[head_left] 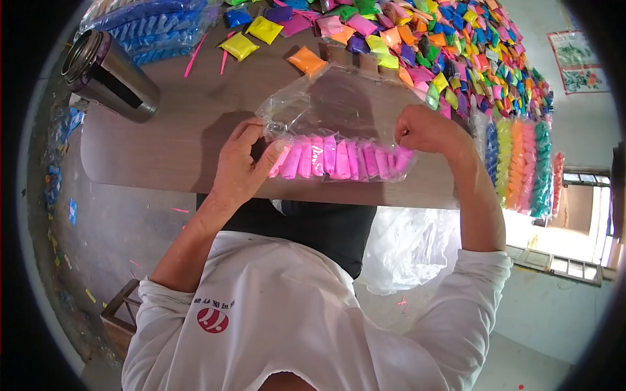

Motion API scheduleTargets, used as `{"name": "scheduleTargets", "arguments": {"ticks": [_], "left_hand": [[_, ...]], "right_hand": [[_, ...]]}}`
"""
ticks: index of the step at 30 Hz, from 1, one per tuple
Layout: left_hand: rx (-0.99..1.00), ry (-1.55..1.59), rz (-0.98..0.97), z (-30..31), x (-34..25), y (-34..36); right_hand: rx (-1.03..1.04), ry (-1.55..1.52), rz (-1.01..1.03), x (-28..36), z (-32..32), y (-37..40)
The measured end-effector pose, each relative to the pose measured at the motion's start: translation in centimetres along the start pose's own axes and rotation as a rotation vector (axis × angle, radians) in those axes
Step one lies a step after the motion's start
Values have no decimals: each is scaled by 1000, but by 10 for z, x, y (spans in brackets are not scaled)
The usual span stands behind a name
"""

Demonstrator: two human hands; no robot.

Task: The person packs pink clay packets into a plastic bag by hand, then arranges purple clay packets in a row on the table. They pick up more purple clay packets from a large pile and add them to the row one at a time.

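Observation:
A clear plastic bag lies on the table near its front edge, its upper part spread out flat. Along the bag's lower side, a row of pink and magenta packets stands packed side by side. My left hand is at the row's left end, thumb and fingers closed on the bag's edge. At the right end, my right hand has its fingers curled in and pinched on the bag's right edge.
A steel flask stands at the left. Many small colourful packets pile up at the back right. Filled bags lie back left and right, where rows of packets show. Pink sticks and an orange packet lie beyond the bag.

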State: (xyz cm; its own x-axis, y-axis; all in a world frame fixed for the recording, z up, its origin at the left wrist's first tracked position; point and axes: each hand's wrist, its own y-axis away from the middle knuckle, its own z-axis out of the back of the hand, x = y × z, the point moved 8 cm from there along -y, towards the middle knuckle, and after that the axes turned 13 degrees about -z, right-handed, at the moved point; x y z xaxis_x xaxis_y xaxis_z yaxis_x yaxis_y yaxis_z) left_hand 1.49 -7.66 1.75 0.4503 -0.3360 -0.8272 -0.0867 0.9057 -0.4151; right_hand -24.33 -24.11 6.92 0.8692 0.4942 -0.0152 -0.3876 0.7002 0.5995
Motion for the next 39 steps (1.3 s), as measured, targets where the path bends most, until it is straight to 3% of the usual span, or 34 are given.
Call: {"name": "scheduleTargets", "arguments": {"ticks": [2,5,11,20,23,26,29,32,35,38,39], "left_hand": [[-8,-46,-55,1,-3,-1],[1,-119,-119,8,-2,-2],[12,-80,-32,5,-6,-2],[31,-88,-50,-3,-9,-2],[30,-84,-33,-2,-9,-2],[36,-116,-37,-5,-6,0],[39,-100,-34,-3,-7,0],[6,-78,-5,-4,-3,2],[5,-107,-51,-3,-5,0],[-4,-118,-85,-2,-7,0],[-3,-126,-89,-2,-7,0]], "right_hand": [[70,152,-9,1,-8,-2],[77,83,-6,16,-10,-5],[160,-166,-59,11,1,12],[2,-98,40,16,-5,12],[43,-106,37,18,-4,14],[168,-28,-111,1,-18,6],[182,-135,-61,3,-21,12],[32,-160,38,2,-7,16],[-125,-232,-72,-6,18,23],[91,-577,-72,9,21,47],[57,-523,19,17,21,53]]}}
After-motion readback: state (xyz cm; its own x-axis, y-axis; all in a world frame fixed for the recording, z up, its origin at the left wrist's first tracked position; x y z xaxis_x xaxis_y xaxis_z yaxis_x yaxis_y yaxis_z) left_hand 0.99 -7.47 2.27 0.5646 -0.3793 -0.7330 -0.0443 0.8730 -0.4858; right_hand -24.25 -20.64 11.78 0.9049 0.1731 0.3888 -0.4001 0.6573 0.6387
